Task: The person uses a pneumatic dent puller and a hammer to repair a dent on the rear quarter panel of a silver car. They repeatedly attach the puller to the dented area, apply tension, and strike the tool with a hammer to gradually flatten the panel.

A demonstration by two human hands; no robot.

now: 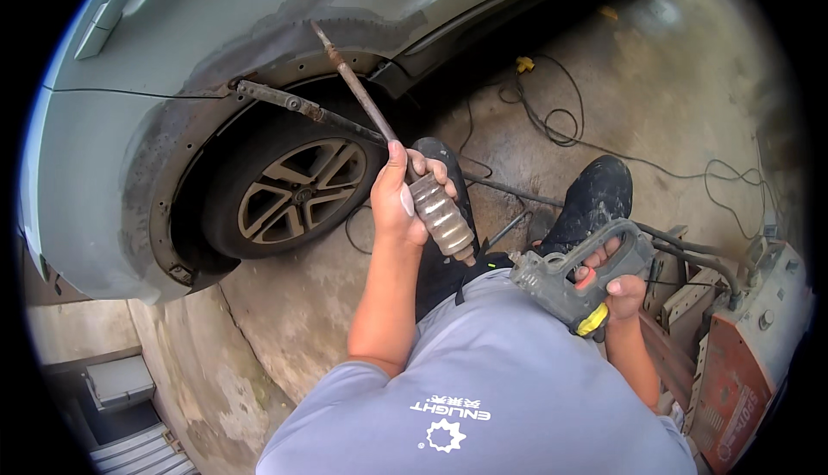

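Note:
My left hand (398, 195) is closed around a slide hammer (446, 220), gripping it where the thin rod meets the ribbed metal weight. The rod points up and away, and its tip overlaps the sanded patch on the car body panel (285, 31); I cannot tell whether it touches. In my right hand (617, 276) is a dark grey spot-welding gun (552, 283) with a red trigger and a yellow part, held by its looped handle in front of my shirt. A metal bar (293, 104) runs from the wheel arch edge behind the rod.
The car wheel (302, 188) sits under the sanded arch, left of my legs. Black cable (565, 134) loops over the concrete, with a yellow plug (524, 64) on it. At right stands a red and grey machine (733, 380) with thick hoses.

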